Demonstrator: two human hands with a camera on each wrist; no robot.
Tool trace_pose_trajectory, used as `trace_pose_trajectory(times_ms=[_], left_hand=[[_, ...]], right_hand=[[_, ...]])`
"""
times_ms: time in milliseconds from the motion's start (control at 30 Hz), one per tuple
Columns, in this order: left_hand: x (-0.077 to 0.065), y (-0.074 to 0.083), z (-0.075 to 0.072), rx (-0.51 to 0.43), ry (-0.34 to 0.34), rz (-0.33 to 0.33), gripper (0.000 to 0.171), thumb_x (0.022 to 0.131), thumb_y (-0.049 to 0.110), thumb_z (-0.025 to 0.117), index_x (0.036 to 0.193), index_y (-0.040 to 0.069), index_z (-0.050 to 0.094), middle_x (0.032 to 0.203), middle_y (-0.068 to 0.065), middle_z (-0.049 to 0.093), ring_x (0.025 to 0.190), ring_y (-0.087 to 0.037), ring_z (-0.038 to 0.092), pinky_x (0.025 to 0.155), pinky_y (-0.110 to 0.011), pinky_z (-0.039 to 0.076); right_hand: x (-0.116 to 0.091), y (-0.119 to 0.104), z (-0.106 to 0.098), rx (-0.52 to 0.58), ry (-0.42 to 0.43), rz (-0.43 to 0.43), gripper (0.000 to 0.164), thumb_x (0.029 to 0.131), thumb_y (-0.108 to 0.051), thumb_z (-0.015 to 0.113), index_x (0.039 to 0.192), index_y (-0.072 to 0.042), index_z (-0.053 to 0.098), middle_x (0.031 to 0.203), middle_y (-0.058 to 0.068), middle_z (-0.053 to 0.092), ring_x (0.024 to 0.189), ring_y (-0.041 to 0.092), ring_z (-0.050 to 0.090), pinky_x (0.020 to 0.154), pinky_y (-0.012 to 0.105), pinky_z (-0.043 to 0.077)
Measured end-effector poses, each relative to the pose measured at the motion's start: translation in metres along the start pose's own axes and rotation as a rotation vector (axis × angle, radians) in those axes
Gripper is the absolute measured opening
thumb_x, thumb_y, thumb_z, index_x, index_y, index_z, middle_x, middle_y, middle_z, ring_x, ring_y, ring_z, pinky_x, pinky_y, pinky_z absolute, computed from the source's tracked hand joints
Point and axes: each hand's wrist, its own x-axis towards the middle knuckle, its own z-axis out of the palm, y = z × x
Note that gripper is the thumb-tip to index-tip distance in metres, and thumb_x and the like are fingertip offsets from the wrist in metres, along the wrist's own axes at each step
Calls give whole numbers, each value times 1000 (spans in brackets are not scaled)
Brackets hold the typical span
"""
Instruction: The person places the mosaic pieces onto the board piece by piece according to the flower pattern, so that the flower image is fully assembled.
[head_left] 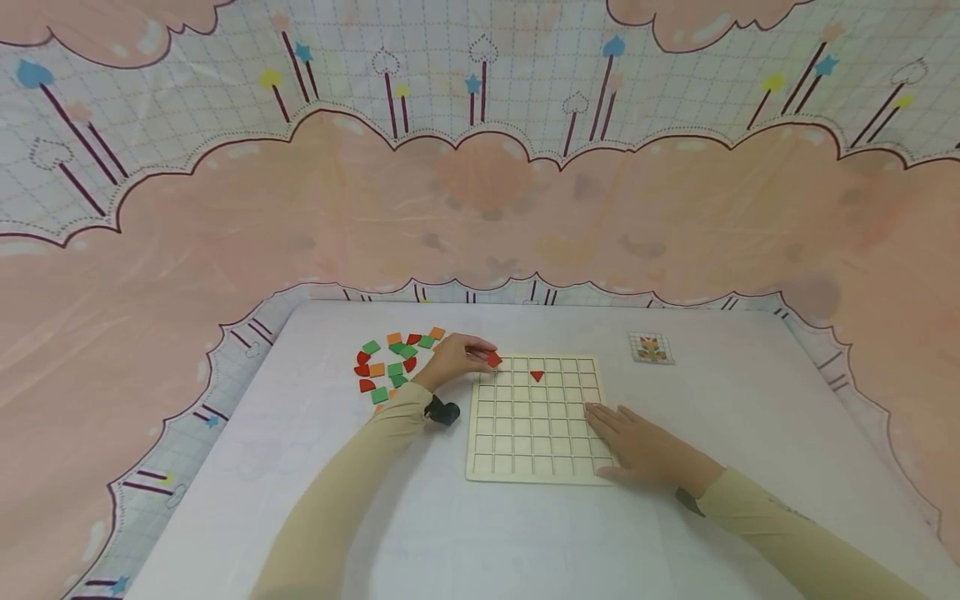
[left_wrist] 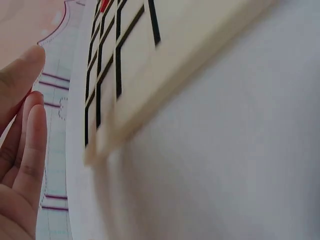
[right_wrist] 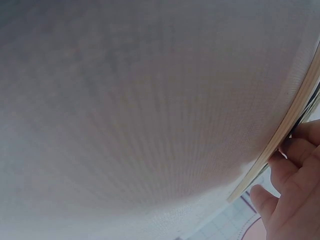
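One red triangle (head_left: 537, 377) lies on the wooden grid board (head_left: 531, 423), the left hand (head_left: 459, 357) pinches another red piece (head_left: 493, 360) at its far-left corner, the right hand (head_left: 637, 442), fingers extended, rests on its right edge, and many loose tiles (head_left: 395, 370) await placing.

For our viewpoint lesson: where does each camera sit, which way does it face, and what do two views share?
Head: worn on the head, facing forward and down at the board; left grip, right grip and sleeves show.
Left wrist: sits there, facing table and board; left grip shows.
Right wrist: sits there, facing table and board; right grip shows.
Shared: head and left wrist views show the left grip.
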Motion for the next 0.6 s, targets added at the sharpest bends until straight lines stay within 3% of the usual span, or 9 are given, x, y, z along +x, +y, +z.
trace_pose_trajectory(times_ms=[600], left_hand=[[23,32,54,35,-102,92,36,74,8,78,108,1,69,98,-16,71,88,-21,67,75,-23,54]], right_hand=[[-1,3,-1,-19,3,-19,79,93,-54,46,148,-3,24,156,12,23,143,28,23,115,48,22]])
